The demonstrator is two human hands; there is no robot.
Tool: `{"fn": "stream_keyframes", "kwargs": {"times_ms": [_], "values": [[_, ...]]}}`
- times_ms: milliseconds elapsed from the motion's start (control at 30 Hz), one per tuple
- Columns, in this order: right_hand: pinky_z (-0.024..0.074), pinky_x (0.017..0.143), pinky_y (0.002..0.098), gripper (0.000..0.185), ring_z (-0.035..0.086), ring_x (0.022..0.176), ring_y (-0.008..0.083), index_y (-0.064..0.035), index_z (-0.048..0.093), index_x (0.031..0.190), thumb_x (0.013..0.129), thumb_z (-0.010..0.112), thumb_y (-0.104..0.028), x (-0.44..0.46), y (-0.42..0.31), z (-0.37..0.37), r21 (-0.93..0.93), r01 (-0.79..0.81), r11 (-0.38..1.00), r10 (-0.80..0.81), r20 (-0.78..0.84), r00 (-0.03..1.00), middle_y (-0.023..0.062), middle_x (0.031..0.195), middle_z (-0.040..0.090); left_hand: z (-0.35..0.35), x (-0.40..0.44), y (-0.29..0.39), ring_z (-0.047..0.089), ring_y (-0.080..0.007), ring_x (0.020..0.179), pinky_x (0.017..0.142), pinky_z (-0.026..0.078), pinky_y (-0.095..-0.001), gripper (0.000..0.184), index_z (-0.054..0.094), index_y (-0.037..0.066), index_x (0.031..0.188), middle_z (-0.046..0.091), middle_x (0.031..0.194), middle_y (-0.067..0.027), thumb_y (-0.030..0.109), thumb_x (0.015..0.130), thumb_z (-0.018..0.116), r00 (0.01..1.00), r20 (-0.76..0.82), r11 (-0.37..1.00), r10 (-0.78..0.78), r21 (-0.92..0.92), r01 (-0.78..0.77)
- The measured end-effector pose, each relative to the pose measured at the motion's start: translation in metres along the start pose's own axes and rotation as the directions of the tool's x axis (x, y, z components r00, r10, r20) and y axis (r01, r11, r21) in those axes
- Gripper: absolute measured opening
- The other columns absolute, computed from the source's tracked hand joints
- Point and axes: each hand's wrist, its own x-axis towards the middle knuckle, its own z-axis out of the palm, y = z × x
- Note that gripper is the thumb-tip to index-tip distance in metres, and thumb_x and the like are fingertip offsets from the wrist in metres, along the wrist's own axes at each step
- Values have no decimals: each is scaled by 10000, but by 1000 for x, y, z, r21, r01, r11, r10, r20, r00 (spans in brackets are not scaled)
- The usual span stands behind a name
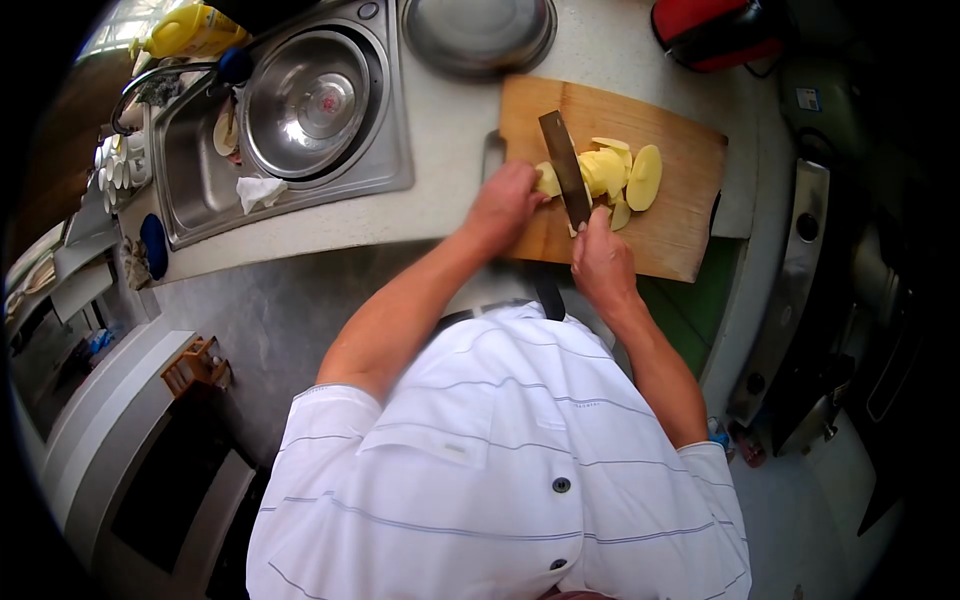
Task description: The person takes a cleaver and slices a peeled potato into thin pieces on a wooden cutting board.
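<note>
A wooden cutting board (665,150) lies on the counter, with pale yellow potato slices (644,178) spread over its middle. My right hand (604,262) is closed round the handle end of a cleaver (566,165), whose broad blade points away from me. To the left of the blade, my left hand (507,205) grips a peeled piece of potato (547,180) with bent fingers. Cut slices lean together just right of the blade. The cleaver's handle is mostly hidden in my right hand.
On the left, a steel basin (305,100) sits in the sink (185,190) with a white cloth (261,193) near it. Behind the board stand a round metal pan or lid (480,35) and a red and black appliance (715,30). A stove (800,230) is at right.
</note>
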Motion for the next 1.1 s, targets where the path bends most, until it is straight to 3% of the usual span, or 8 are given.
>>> {"fn": "stream_keyframes", "kwargs": {"times_ms": [233, 400, 467, 600, 700, 867, 1000, 1100], "values": [[512, 615, 604, 136, 661, 702, 508, -11, 473, 1021, 989, 577, -92, -9, -8, -13, -1, 39, 999, -39, -37, 999, 274, 764, 659, 2, 0, 1, 585, -433, 929, 807, 488, -505, 286, 569, 8, 967, 594, 973, -203, 89, 819, 800, 998, -54, 997, 21, -76, -25], [529, 631, 595, 127, 671, 711, 502, -14, 477, 1034, 995, 566, -96, -4, -7, -8, -32, -18, 999, 20, 55, 998, 271, 777, 670, 1, 1, 1, 587, -432, 926, 805, 488, -506, 291, 565, 8, 966, 595, 962, -202, 94, 818, 800, 998, -51, 996, 31, -79, -35], [529, 632, 596, 130, 670, 707, 503, -14, 476, 1038, 996, 565, -99, 4, -3, 1, -21, 3, 1000, -3, 29, 1000, 271, 771, 670, 0, 0, 0, 640, -387, 967, 828, 539, -441, 317, 620, -18, 1056, 635, 1013, -172, 98, 833, 814, 1000, -29, 1000, 12, -9, -13], [525, 636, 603, 135, 667, 702, 508, -18, 469, 1037, 1000, 564, -106, 5, 0, 5, 7, 24, 1000, -24, -7, 1000, 278, 750, 666, 1, 1, -1, 644, -388, 969, 829, 542, -441, 319, 622, -18, 1058, 639, 1018, -174, 98, 833, 815, 1000, -18, 1000, 11, -14, -11], [523, 624, 603, 140, 664, 688, 507, -14, 468, 1026, 1002, 567, -109, -5, -6, -7, -26, -26, 999, 26, 26, 999, 278, 727, 658, 1, -3, 0, 585, -433, 918, 799, 485, -508, 297, 565, 9, 968, 596, 960, -204, 107, 822, 805, 997, -70, 996, 24, -83, -30], [520, 601, 601, 149, 659, 662, 501, -10, 467, 1028, 1001, 574, -110, -11, -6, -11, -30, 20, 999, -20, -4, 1000, 269, 698, 651, 0, -1, 0, 645, -390, 971, 836, 543, -442, 323, 618, -15, 1060, 640, 1019, -175, 100, 832, 816, 1000, -14, 1000, -14, -8, 14], [520, 593, 599, 142, 661, 658, 492, -12, 463, 1032, 1004, 568, -102, -11, -4, -8, -39, 38, 999, -38, 1, 999, 263, 689, 647, 0, -1, -3, 646, -390, 970, 836, 544, -443, 324, 618, -13, 1058, 641, 1017, -176, 100, 830, 818, 1000, -22, 1000, 0, -22, -1], [519, 592, 598, 136, 663, 662, 491, -13, 461, 1036, 1004, 563, -98, -10, -2, -7, -35, 60, 998, -61, -2, 998, 259, 699, 650, 2, 0, 0, 585, -441, 923, 799, 487, -508, 303, 555, 11, 959, 592, 963, -207, 102, 817, 807, 998, -59, 995, 14, -96, -19]]}}
